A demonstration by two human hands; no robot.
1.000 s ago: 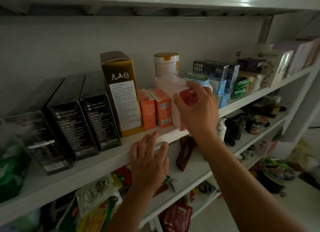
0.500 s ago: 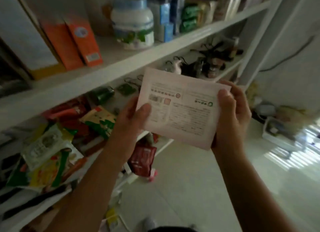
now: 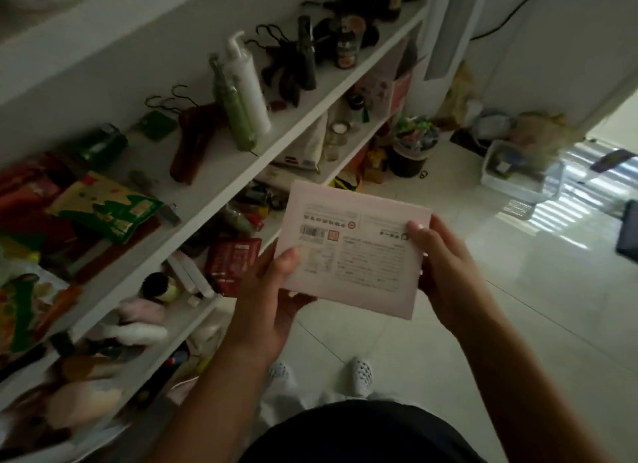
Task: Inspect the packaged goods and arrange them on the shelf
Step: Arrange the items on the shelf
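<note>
A flat pale pink box [image 3: 355,252] with a barcode and printed text is held in front of my chest, its printed face turned up toward me and the text upside down. My left hand [image 3: 272,297] grips its near left corner, thumb on top and fingers underneath. My right hand [image 3: 445,266] grips its right edge, thumb on the printed face. The white shelf unit [image 3: 303,114] runs along the left, away from the box.
The shelves hold snack bags [image 3: 103,207], a white pump bottle [image 3: 248,83] and a green bottle [image 3: 233,114], dark bottles, a red packet [image 3: 233,262] and soft toys. On the tiled floor stand a filled bin [image 3: 412,145] and a white tub [image 3: 514,169]. My white shoes show below.
My right hand took the pink box off the upper shelf and both hands now hold it low. My view dropped from the upper shelf to the lower shelves and floor.
</note>
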